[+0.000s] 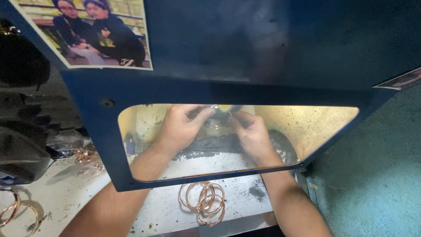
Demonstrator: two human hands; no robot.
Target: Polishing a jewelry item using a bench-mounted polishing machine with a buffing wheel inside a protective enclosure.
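Note:
Both my hands reach through the wide opening of a dark blue machine housing (101, 131). My left hand (177, 127) and my right hand (250, 131) pinch a thin gold-coloured bangle (218, 117) between them. They hold it up against a yellowish wheel (224, 108) at the back of the lit chamber. The fingers cover much of the bangle. A loose bunch of several rose-gold bangles (204, 202) lies on the white surface just outside the opening, between my forearms.
More bangles lie at the lower left (17, 213) and beside crumpled plastic (83, 154). Dark dust covers the chamber floor (206, 151). A photo print (87, 33) is stuck on the housing top. A teal wall (377, 175) stands at right.

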